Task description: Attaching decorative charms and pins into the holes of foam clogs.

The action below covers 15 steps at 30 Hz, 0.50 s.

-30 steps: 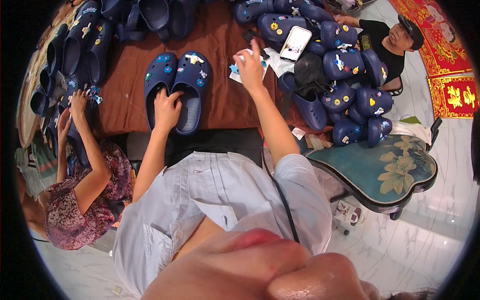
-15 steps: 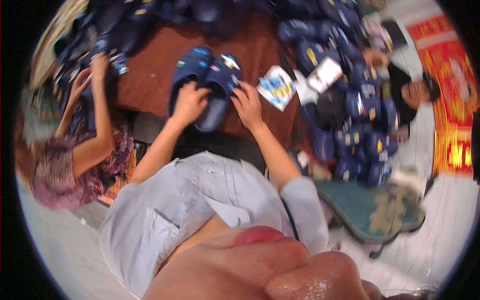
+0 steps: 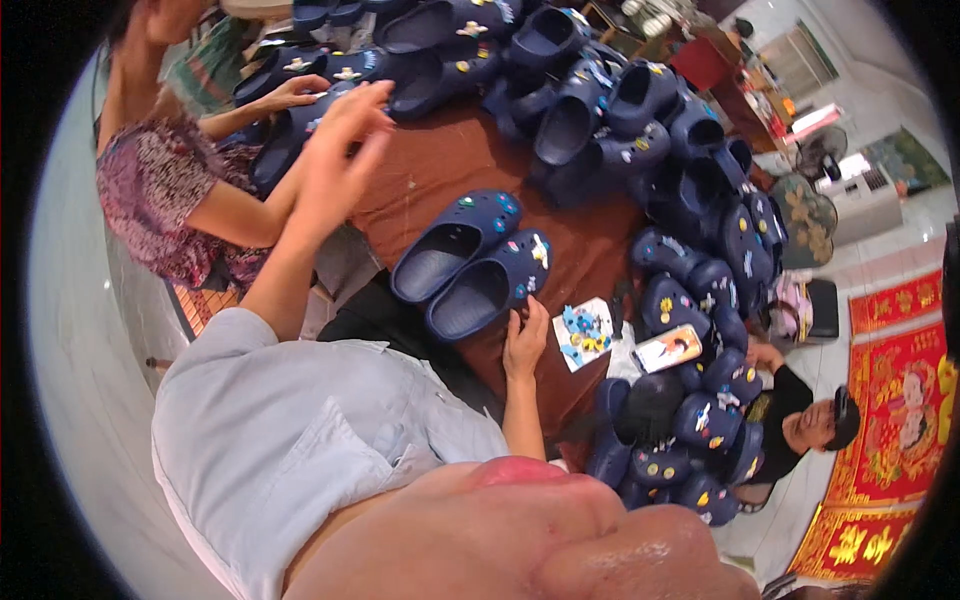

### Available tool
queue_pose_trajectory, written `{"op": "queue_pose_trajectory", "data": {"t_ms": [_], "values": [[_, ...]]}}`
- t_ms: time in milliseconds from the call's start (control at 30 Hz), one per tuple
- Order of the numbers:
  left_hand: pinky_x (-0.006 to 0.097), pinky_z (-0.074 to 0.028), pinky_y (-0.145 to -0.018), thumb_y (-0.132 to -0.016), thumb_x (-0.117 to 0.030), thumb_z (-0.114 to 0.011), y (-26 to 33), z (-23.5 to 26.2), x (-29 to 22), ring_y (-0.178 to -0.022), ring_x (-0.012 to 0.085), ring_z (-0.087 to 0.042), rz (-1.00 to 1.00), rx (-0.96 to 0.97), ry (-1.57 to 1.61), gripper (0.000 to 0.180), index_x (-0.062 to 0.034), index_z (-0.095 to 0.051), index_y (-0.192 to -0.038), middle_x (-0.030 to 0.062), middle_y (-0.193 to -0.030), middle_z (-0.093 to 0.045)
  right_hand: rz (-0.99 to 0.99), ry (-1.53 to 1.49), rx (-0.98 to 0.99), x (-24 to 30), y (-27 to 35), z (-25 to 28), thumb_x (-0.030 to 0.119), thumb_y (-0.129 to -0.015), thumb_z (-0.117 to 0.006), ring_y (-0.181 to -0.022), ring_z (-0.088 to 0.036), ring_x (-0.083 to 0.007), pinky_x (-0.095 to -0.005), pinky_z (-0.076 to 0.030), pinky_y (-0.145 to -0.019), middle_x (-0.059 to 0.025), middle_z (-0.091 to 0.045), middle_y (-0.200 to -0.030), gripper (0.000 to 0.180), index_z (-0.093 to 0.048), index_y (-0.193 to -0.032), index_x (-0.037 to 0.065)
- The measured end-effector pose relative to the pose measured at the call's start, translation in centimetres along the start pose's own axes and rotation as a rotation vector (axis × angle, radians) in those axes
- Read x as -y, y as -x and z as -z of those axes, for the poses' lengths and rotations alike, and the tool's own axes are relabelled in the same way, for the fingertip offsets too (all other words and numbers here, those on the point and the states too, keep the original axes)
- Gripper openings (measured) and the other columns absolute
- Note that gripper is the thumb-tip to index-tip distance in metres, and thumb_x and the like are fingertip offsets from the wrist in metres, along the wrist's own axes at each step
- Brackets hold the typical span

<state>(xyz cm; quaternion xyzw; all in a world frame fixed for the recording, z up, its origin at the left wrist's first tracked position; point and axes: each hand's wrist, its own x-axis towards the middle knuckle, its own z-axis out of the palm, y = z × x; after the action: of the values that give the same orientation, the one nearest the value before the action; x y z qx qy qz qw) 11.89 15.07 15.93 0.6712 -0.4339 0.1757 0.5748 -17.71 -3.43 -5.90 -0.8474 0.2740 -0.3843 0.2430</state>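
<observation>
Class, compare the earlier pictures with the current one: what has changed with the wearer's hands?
The left hand has left the navy clogs and moved away leftward, toward the co-worker. The right hand, first over the white card, is now beside the right clog. Unchanged: the pair sits side by side on the brown cloth.

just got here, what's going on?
A pair of navy clogs sits side by side on a brown cloth. The person's right hand is at the side of the right-hand clog; contact is hard to confirm. The left hand is raised, fingers spread, away from the pair. Blue and yellow charms lie on a white card, near a smartphone. More navy clogs are heaped around.
</observation>
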Motion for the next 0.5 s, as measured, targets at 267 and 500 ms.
{"op": "queue_pose_trajectory", "data": {"t_ms": [267, 500], "values": [[0.037, -0.052, -0.083, -0.088, -0.014, -0.065, 6.7, -4.8, 1.8, -0.093, 0.0306, -0.067, 0.049, 0.667, 0.018, 0.023, -0.0016, -0.067, -0.108, 0.0191, -0.105, -0.067, -0.011, 0.043, -0.072, 0.5, -0.3, -0.2, 0.009, -0.089, -0.066, -0.100, -0.060, -0.0364, -0.0424, -0.049, -0.086, -0.0186, -0.062, -0.107, 0.031, -0.058, -0.118, 0.001], [0.044, -0.051, -0.082, -0.088, -0.033, -0.068, 13.5, -9.9, 3.1, -0.099, 0.0361, -0.061, -0.027, 0.811, -0.270, 0.050, -0.0059, -0.057, -0.128, 0.0175, -0.108, -0.061, 0.055, 0.070, -0.060, 0.8, -0.3, -0.2, 0.009, -0.090, -0.064, -0.095, -0.059, -0.0379, -0.0445, -0.048, -0.083, -0.0192, -0.063, -0.103, 0.022, -0.060, -0.109, -0.001]]}}
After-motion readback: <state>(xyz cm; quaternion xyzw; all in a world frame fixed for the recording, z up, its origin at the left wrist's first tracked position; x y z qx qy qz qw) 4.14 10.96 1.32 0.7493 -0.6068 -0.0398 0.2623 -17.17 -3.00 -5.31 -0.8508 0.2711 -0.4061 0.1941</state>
